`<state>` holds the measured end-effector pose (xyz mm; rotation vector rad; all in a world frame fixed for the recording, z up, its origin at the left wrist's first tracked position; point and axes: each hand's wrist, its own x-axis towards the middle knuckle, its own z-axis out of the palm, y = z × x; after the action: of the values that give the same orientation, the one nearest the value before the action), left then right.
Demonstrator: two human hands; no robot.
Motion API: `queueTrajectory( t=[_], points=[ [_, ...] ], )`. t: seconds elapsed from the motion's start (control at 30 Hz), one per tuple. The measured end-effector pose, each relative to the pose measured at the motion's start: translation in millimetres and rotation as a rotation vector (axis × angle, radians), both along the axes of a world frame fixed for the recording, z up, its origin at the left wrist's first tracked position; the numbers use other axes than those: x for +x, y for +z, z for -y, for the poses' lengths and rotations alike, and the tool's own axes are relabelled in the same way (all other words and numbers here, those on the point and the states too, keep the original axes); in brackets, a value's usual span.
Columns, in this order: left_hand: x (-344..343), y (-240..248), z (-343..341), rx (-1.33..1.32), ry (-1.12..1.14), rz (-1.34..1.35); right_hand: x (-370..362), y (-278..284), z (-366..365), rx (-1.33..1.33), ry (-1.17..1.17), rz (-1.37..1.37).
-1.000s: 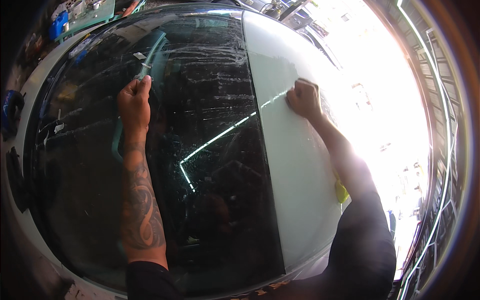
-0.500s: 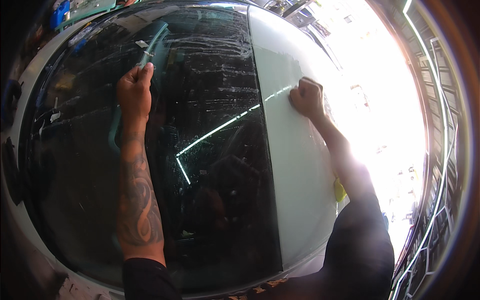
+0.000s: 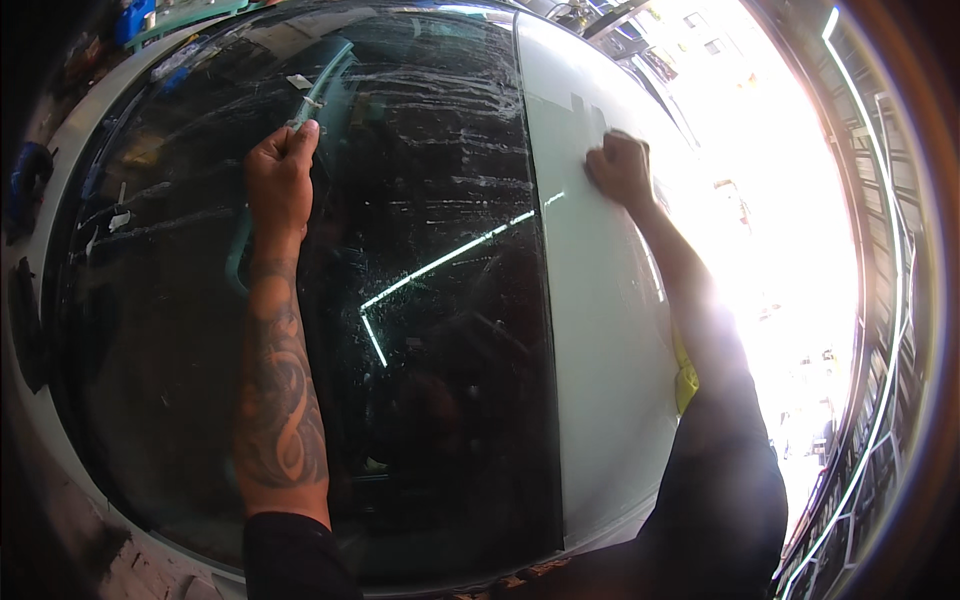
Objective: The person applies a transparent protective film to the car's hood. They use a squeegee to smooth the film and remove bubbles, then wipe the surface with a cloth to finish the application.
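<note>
A car's dark windshield (image 3: 440,400) fills the middle of the view, with whitish wet streaks across its far part. My left hand (image 3: 282,175) is closed over the glass, thumb on top. It is beside a teal curved band (image 3: 335,72) that shows on or through the glass. Over the pale car roof (image 3: 600,400), right of the windshield, my right hand (image 3: 620,167) is closed in a fist, slightly blurred. Whatever either hand pinches is too thin or hidden to make out. Both arms reach forward, wide apart.
A yellow-green cloth (image 3: 686,385) hangs at the roof's edge, partly behind my right arm. Small white scraps (image 3: 120,221) show on the left of the glass. A metal lattice wall (image 3: 880,400) rises at far right, beside a glaring bright opening. Clutter stands at far left.
My right hand has moved a little farther forward over the roof. My left hand stays closed at nearly the same place by the teal band. The view has shifted slightly.
</note>
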<state>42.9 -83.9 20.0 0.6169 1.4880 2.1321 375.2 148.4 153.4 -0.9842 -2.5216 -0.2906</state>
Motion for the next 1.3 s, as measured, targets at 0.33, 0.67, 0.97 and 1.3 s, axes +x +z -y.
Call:
queueTrajectory(
  t=[0.33,0.67,0.97,1.3],
  points=[
    [17.5,3.7,-6.1,-0.012,-0.054,0.045,-23.5,14.1,-100.8,0.053,-0.258,0.044],
    [2.0,-1.5,-0.6,0.021,-0.01,0.028,13.0,-2.6,32.4,0.002,-0.047,-0.005],
    [16.0,-2.2,-11.0,0.004,-0.053,0.033,-13.8,8.5,-69.2,0.064,-0.267,-0.013],
    [5.5,-2.5,-2.9,0.015,-0.025,0.02,13.0,-1.1,11.3,0.051,0.015,-0.041]
  ],
)
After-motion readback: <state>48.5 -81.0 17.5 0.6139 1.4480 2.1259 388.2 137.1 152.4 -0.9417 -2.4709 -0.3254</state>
